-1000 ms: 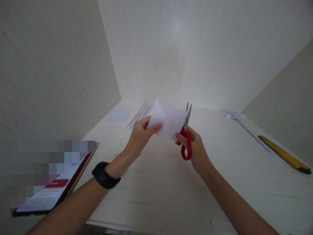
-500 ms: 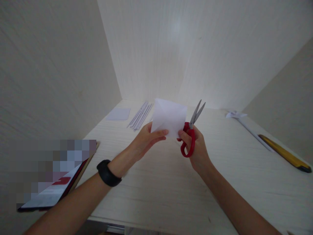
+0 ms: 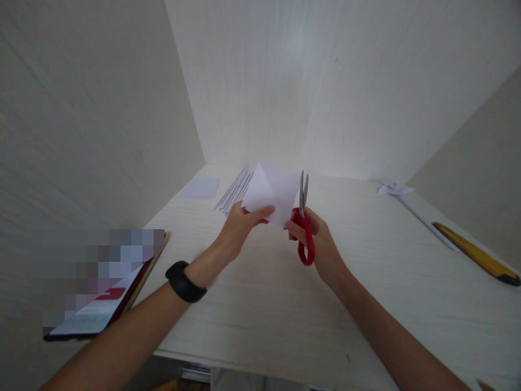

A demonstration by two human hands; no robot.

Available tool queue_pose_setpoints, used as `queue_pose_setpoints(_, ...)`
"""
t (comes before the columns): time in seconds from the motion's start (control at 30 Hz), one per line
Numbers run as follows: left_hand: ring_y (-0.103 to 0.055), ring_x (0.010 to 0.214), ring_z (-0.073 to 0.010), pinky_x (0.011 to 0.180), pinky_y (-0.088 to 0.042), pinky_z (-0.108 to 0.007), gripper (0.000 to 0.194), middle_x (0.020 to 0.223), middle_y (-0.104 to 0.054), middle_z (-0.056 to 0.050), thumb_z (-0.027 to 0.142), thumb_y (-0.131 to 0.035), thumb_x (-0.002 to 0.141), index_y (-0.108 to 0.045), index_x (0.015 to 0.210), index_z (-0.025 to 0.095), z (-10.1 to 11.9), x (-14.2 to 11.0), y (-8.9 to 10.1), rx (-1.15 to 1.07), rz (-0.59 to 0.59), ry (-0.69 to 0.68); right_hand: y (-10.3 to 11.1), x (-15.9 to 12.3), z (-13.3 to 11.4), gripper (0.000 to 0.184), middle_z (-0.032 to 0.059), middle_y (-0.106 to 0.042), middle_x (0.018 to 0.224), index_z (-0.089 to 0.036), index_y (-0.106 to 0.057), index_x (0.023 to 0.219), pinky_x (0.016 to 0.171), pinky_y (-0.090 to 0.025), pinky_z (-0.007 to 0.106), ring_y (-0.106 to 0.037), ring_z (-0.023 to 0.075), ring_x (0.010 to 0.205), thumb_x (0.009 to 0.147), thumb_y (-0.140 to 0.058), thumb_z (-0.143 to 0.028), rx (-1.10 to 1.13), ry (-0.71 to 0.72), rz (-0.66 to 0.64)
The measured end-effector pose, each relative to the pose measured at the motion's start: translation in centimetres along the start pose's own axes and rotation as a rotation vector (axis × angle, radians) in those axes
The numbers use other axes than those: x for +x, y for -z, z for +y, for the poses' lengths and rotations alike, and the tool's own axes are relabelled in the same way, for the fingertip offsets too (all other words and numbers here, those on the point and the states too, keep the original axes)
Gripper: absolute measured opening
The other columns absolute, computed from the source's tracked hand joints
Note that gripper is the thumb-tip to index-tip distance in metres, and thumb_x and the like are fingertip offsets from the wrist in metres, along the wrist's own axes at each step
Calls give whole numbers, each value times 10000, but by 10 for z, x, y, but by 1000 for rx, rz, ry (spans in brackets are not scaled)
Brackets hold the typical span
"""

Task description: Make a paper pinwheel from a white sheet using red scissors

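A square piece of white paper (image 3: pixel 280 190) with a diagonal crease is raised above the table, tilted toward me. My left hand (image 3: pixel 240 231) pinches its lower left part, thumb on the front face. Red-handled scissors (image 3: pixel 306 236) are in my right hand (image 3: pixel 323 239), blades pointing up and slightly apart, just right of the paper. The right fingertips touch the paper's lower right corner. Some of the fingers behind the paper and handles are hidden.
Behind my left hand lie several thin white paper sticks (image 3: pixel 234 190) and a flat white sheet (image 3: pixel 200 188). To the right are a paper pinwheel (image 3: pixel 394 189) on a white stick and a yellow cutter (image 3: pixel 472 251). A partly blurred flat device (image 3: pixel 93 315) sits at the left.
Both hands have shifted a little left with the paper and scissors. The paper has turned, showing its crease more clearly. The scissor blades have come closer together and stand more upright.
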State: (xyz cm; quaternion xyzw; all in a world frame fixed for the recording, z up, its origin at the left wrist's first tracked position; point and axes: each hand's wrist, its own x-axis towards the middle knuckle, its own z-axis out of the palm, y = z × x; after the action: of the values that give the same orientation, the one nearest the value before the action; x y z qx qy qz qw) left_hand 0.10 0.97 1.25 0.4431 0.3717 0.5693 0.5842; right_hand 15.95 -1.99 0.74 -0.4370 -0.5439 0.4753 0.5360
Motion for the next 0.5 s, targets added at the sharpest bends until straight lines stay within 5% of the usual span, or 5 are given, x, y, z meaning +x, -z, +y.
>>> queue_pose_setpoints(0.27,-624,756,-137,669,-496,-247,231,863,-709,-25,234,-801,630,-686,816,157,9,6,6,19,113,-73,2,-4,-1,419,-19,-505,666,-204,-517,743,610,-366,293,-444,118,587,859,-512,-606,-35,-45,-150)
queue_pose_setpoints(0.5,-593,689,-144,631,-460,-264,220,772,-686,-12,234,-784,618,-668,787,154,7,7,7,102,149,-108,4,-3,9,460,-20,-482,684,-215,-494,779,632,-356,307,-437,137,627,858,-501,-668,-92,20,-171)
